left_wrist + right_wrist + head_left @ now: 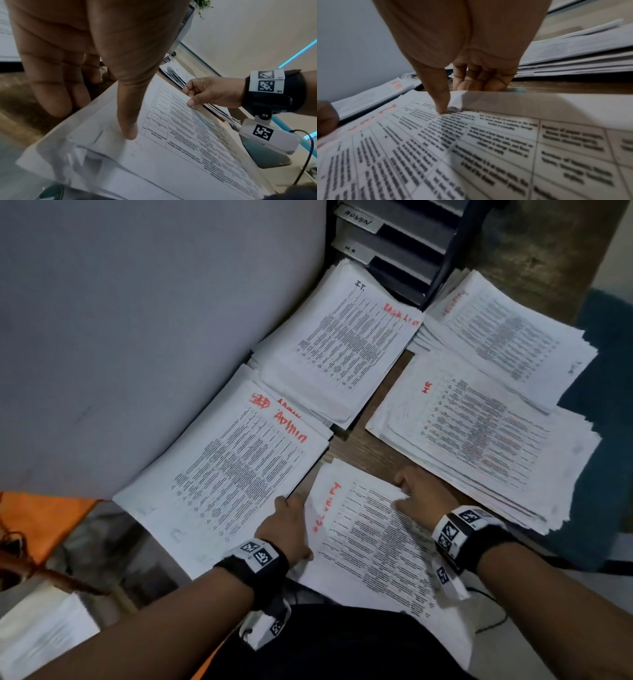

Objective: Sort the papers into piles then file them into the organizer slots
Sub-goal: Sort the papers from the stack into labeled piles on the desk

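Observation:
The nearest pile of printed sheets, marked in red as Security [373, 546], lies at the desk's front edge. My left hand [291, 508] grips its left edge, thumb [128, 129] on top and fingers [58, 102] down past the edge. My right hand [407, 494] holds the far right corner, thumb [441, 108] pressed on the top sheet and fingers [481, 83] curled under the edge. The black organizer [397, 248], with labelled slots, stands at the back.
Other piles surround it: Admin [233, 470] on the left, IT [342, 347] behind that, HR [479, 436] on the right, another pile [510, 333] at the far right. A grey wall [137, 320] bounds the left. A phone with a cable [267, 157] lies near my right wrist.

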The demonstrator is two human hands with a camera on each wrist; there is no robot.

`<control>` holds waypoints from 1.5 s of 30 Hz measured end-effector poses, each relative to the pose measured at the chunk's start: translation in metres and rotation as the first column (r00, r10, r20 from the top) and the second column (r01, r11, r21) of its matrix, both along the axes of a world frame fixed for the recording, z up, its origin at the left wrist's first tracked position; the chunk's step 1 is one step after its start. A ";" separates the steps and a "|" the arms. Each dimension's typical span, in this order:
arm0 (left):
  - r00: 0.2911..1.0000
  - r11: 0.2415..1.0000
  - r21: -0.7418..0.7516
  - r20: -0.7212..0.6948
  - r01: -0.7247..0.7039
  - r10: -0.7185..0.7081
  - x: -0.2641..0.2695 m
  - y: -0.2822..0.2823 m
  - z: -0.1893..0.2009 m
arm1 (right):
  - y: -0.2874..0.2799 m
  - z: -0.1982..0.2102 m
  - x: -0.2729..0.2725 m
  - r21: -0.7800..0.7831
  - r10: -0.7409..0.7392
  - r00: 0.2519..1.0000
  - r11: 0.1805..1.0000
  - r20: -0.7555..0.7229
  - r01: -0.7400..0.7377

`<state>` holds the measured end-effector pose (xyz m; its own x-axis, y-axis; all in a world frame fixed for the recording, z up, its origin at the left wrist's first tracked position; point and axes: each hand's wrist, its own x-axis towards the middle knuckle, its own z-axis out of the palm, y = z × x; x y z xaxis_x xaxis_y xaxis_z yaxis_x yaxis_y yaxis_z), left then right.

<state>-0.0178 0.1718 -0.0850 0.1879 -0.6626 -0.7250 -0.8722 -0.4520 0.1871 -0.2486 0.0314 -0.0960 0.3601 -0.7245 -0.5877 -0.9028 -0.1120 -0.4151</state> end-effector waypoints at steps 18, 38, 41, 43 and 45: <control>0.914 0.889 -0.335 -0.361 -0.312 0.185 0.027 0.009 0.012 | -0.005 0.040 -0.003 -0.057 -0.075 0.974 0.994 0.213 0.089; 0.586 0.619 -0.270 -0.712 -0.738 0.388 0.050 -0.052 0.030 | -0.026 0.033 -0.086 0.090 -0.655 0.701 0.745 0.280 0.661; 0.479 0.557 -0.194 -0.767 -0.808 0.428 0.055 -0.064 0.037 | -0.024 0.040 -0.088 0.351 -0.717 0.593 0.697 0.366 0.626; 0.463 0.548 -0.184 -0.777 -0.816 0.428 0.056 -0.073 0.042 | -0.023 0.039 -0.091 0.414 -0.693 0.643 0.717 0.327 0.561; 0.450 0.536 -0.192 -0.795 -0.822 0.406 0.056 -0.081 0.048 | -0.024 0.028 -0.096 0.456 -0.714 0.621 0.693 0.324 0.559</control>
<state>0.0382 0.0908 -0.0366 0.3770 -0.8154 -0.4393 0.0445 -0.4578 0.8879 -0.3448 0.0074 -0.0679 0.1415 -0.6990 -0.7010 -0.3951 0.6094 -0.6874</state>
